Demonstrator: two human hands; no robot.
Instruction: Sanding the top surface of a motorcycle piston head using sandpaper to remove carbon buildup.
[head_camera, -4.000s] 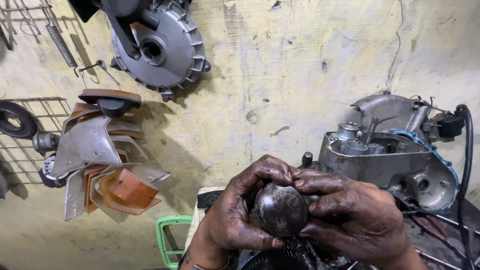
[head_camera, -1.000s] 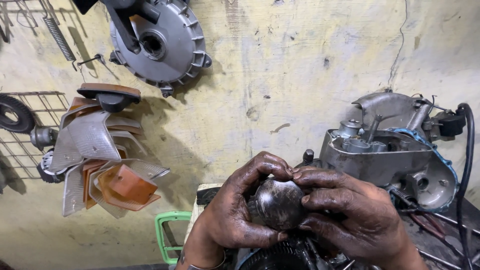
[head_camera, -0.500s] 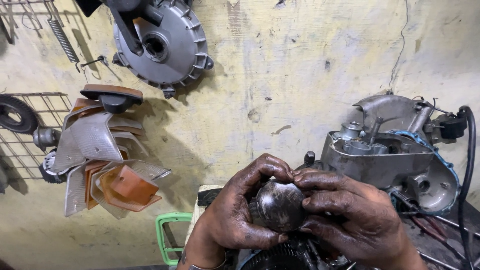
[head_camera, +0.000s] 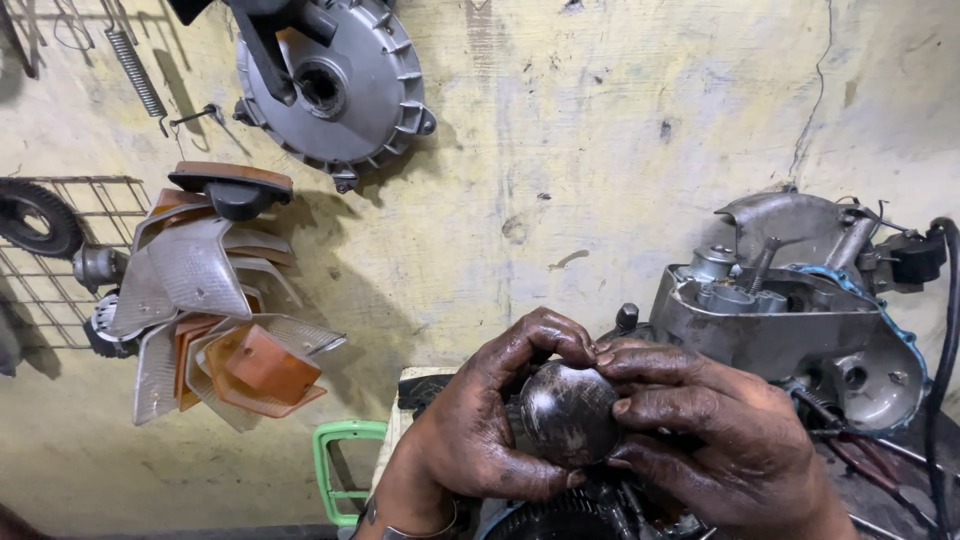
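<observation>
Both my hands are black with grease and wrap a dark, rounded, greasy metal part (head_camera: 566, 412) at the bottom centre. My left hand (head_camera: 470, 440) cups it from the left, with the thumb underneath and the fingers curled over its top. From the right, my right hand (head_camera: 715, 440) presses its fingers against the part's side and top. Below the part sits a dark toothed or ribbed piece (head_camera: 560, 520), mostly hidden by my hands.
A grey engine casing (head_camera: 790, 315) with blue-edged gasket and black cables sits at right. On the yellowish wall hang a finned grey drum cover (head_camera: 340, 85), a cluster of clear and orange lamp lenses (head_camera: 215, 310), a spring (head_camera: 135, 70) and a wire rack (head_camera: 60, 260). A green frame (head_camera: 335, 470) stands below.
The hands keep hold of the rounded part and only shift their fingers slightly; the view has drifted a little.
</observation>
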